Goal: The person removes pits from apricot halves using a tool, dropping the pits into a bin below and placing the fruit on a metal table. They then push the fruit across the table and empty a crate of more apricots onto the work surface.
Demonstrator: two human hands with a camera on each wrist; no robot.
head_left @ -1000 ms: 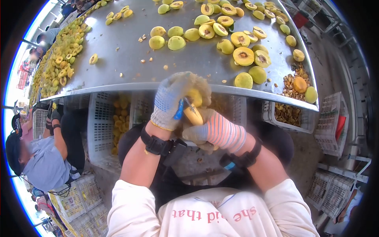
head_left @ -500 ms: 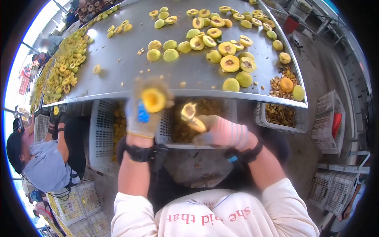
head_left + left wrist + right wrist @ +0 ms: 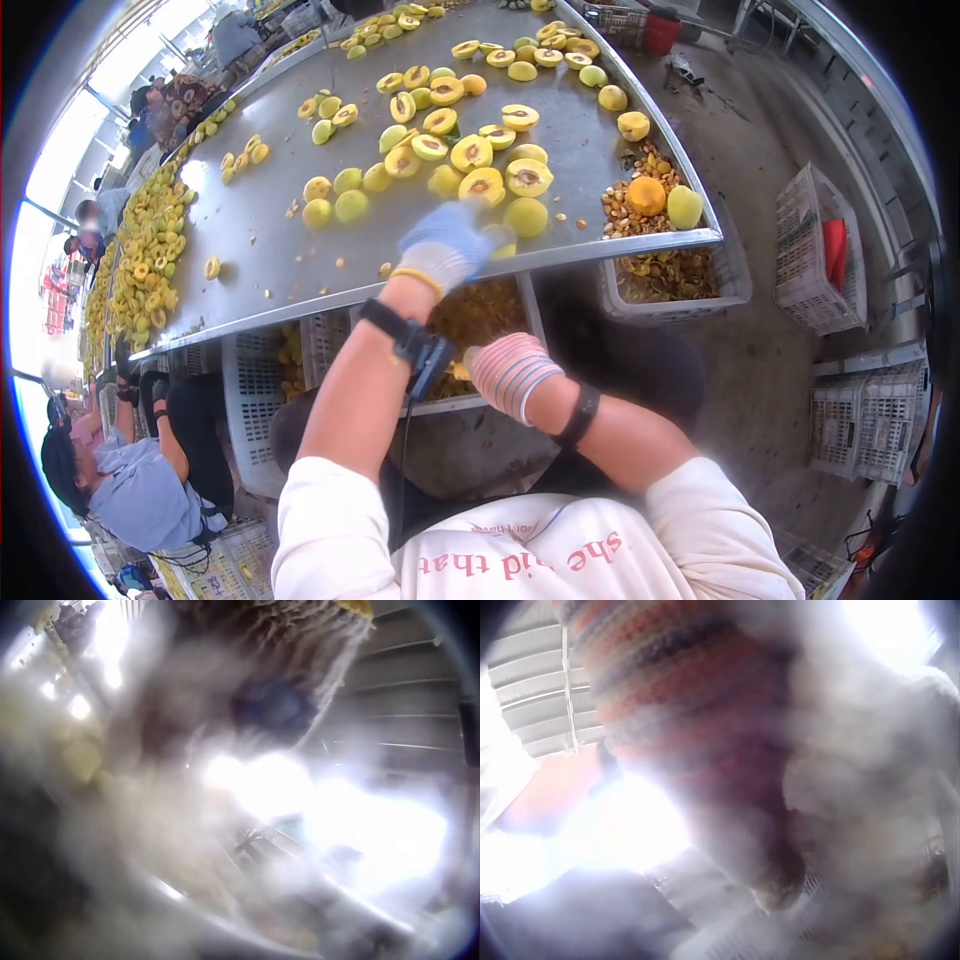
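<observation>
My left hand [image 3: 445, 245], in a grey-blue knit glove, reaches over the near edge of the metal table. Its blurred fingers extend to a yellow-green peach [image 3: 505, 246] and partly cover it. A second whole peach [image 3: 525, 217] lies just beyond. Lower down, my right hand [image 3: 515, 375], in a striped glove, is curled over the crate below the table edge. It holds a wooden-handled pitting tool, now mostly hidden by the hand. Halved peaches with brown pits, such as one half [image 3: 482, 187], lie ahead of the left hand. Both wrist views are heavily blurred; the striped glove [image 3: 705, 712] fills much of the right one.
The metal table [image 3: 290, 235] has a raised rim. A pile of pits [image 3: 625, 210] sits at its right corner above a white crate [image 3: 735, 285]. A long heap of halves [image 3: 150, 260] lines the left. Another person [image 3: 150, 480] sits at left; stacked crates [image 3: 820, 260] stand right.
Both hands have parted. The left hand let go of a hollowed peach half and moved right, over the table to the whole peaches. The right hand moved slightly left; pale flesh on its tool has gone from view.
</observation>
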